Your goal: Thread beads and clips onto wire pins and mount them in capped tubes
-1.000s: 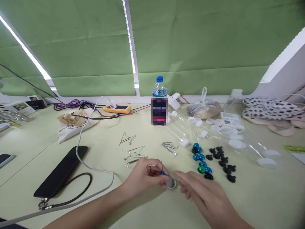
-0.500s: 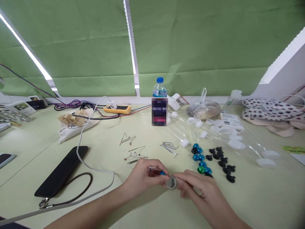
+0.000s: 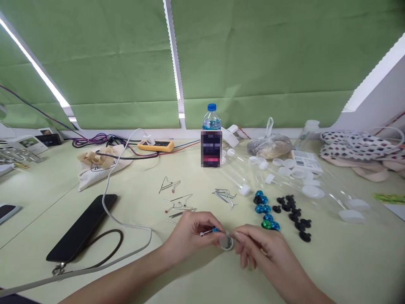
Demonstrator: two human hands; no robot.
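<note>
One black phone point(image 3: 81, 228) lies slantwise on the surface point(image 3: 34, 202) at the left, a white cable point(image 3: 38, 282) running across its edge. Beyond it lies a cloth bag point(image 3: 101, 169), then a yellow power strip point(image 3: 163, 146) with a white plug in it. Bent metal wires point(image 3: 171, 184), some with small coloured ends, lie in loose groups just behind the left hand point(image 3: 191, 236). That hand's fingers are closed on a small round cup point(image 3: 225, 242), raised near the front of the surface, with a small blue piece point(image 3: 215, 229) and a wire with a ball end point(image 3: 207, 232) also in the grip. Farther back stands a bottle point(image 3: 211, 122) with a blue cap, and nearer, a pile of short metal pins point(image 3: 224, 195). The right hand point(image 3: 268, 251) has its fingertips drawn together at the cup's right edge; what they grip, if anything, cannot be told. Just past it sit blue knobs point(image 3: 261, 209), one green knob point(image 3: 266, 224) and scattered black knobs point(image 3: 293, 217). Clear tubes and white caps point(image 3: 313, 191) spread behind these, with a patterned bag point(image 3: 363, 145) at the far right.
</note>
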